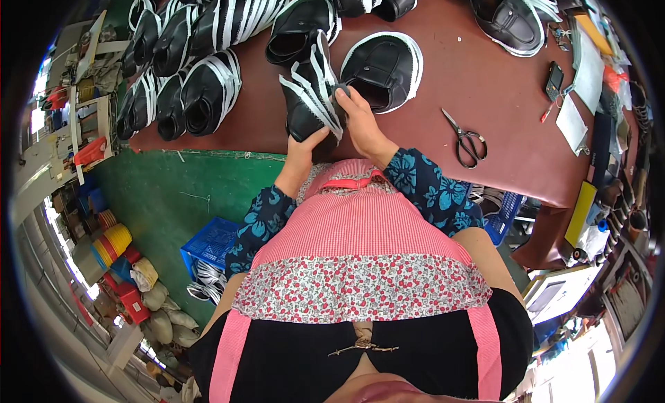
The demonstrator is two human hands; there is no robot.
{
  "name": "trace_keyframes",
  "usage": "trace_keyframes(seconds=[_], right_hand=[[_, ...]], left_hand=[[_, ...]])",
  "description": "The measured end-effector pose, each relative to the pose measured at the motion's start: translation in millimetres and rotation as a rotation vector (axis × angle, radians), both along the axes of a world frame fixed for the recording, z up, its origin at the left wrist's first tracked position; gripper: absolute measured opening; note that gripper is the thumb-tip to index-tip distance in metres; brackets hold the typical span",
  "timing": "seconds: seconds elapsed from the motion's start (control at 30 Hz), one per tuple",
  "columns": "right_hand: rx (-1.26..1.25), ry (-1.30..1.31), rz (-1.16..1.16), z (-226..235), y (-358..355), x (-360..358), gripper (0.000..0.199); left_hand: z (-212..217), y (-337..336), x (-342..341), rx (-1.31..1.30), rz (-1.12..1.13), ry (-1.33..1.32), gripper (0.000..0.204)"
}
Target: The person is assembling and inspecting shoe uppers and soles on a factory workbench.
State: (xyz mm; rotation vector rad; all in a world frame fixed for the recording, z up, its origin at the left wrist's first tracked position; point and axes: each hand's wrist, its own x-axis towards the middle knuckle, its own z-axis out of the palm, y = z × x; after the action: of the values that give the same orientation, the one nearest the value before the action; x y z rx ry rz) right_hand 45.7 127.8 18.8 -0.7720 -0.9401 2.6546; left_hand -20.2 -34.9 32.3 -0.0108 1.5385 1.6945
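Both hands closed on black shoe upper [309, 98] at near edge of red-brown tabletop [478, 77]: left hand [307, 145] under its heel, right hand [357, 115] pressing white-taped side. Scissors [465, 138] lying well right.

Glossy black leather shoe [309, 91] (white cloth strips), smooth matt tabletop [485, 77].

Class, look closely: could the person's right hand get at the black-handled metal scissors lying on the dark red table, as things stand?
Probably yes, once free. The scissors lie alone on bare table beside the right hand, with nothing between, though that hand now grips the black shoe with white strips.
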Motion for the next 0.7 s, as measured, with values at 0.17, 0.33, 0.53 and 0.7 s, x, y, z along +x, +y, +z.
trace_keyframes(seconds=[0.17, 0.33, 0.53, 0.7], right_hand=[[0.319, -0.033, 0.028, 30.3, 19.4, 30.1, 0.03], [0.485, -0.39, -0.312, -24.2, 85.2, 77.5, 0.03], [0.27, -0.579, -0.304, -106.7, 129.0, 94.5, 0.027], [0.204, -0.597, -0.231, -100.2, 136.0, 99.8, 0.032]], left_hand=[[45.6, -52.3, 32.6, -0.31, -0.15, 0.681, 0.036], [-25.3, -155.4, 31.1, -0.74, -0.407, 0.996, 0.034], [-58.5, -104.1, -85.1, -1.141, -0.94, 1.199, 0.036], [43.0, 18.8, -53.4, -0.971, -0.738, 1.19, 0.034]])
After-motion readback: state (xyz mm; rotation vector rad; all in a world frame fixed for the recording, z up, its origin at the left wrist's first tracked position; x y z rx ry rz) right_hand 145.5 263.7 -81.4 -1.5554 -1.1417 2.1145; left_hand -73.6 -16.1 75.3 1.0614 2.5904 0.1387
